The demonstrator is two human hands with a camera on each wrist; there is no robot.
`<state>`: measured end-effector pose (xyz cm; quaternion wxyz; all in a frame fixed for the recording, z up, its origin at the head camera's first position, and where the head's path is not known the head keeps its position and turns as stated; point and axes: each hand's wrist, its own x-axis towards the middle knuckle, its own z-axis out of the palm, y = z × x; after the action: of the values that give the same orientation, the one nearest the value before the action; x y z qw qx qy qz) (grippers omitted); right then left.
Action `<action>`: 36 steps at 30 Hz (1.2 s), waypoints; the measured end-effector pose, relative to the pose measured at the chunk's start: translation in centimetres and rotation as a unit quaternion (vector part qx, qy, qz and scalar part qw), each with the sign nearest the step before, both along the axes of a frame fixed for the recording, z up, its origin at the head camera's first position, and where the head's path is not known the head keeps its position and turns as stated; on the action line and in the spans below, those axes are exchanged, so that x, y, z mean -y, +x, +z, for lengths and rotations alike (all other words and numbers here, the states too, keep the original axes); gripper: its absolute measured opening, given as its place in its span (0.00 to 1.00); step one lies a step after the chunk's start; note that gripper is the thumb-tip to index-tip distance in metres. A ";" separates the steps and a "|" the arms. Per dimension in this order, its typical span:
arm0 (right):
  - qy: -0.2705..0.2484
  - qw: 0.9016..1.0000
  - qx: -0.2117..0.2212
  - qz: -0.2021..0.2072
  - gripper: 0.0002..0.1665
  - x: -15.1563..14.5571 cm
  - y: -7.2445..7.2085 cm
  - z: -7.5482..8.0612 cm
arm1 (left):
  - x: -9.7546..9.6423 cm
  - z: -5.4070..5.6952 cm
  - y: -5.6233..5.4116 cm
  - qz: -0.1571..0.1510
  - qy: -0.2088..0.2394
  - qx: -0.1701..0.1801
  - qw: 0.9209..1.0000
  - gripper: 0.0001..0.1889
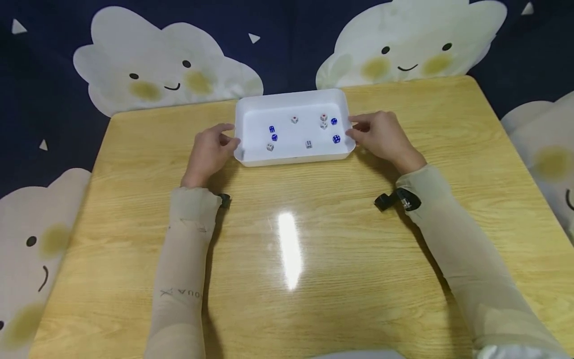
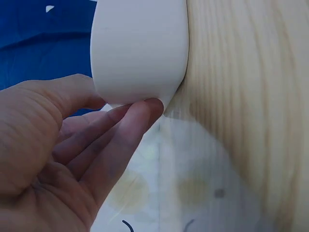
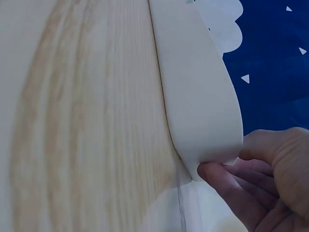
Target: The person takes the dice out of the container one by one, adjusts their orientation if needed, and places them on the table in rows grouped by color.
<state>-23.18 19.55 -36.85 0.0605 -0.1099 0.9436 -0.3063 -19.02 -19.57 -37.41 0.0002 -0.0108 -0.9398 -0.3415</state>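
A white rectangular tray (image 1: 296, 160) stands near the table's far edge, its long side facing me. Inside lie several small dice, some blue, like the blue die (image 1: 336, 139), and some white, like the white die (image 1: 308, 144). My left hand (image 1: 208, 152) holds the tray's left end, thumb and fingers spread along it. At the opposite end my right hand (image 1: 381, 133) grips in the same way. In the left wrist view the fingertips are at the tray's end wall (image 2: 140, 48). The right wrist view has thumb and fingers at the tray's corner (image 3: 198, 87); the dice are hidden there.
The light wooden table (image 1: 287, 309) carries a bright glare streak in its middle. Behind it hangs a dark blue cloth (image 1: 287, 55) printed with smiling clouds. A black wrist device (image 1: 399, 200) sits at the right sleeve. A white edge shows at the bottom of the head view.
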 end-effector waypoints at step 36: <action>0.145 0.981 0.060 0.111 0.41 0.2 1.2 2.5 | 0.6 1.2 0.5 -0.068 -0.032 0.113 0.991 0.35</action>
<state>-22.01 19.36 -34.33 0.1654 -0.1852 0.9548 -0.1633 -18.56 -20.20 -36.17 -0.1299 -0.0361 -0.9413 -0.3095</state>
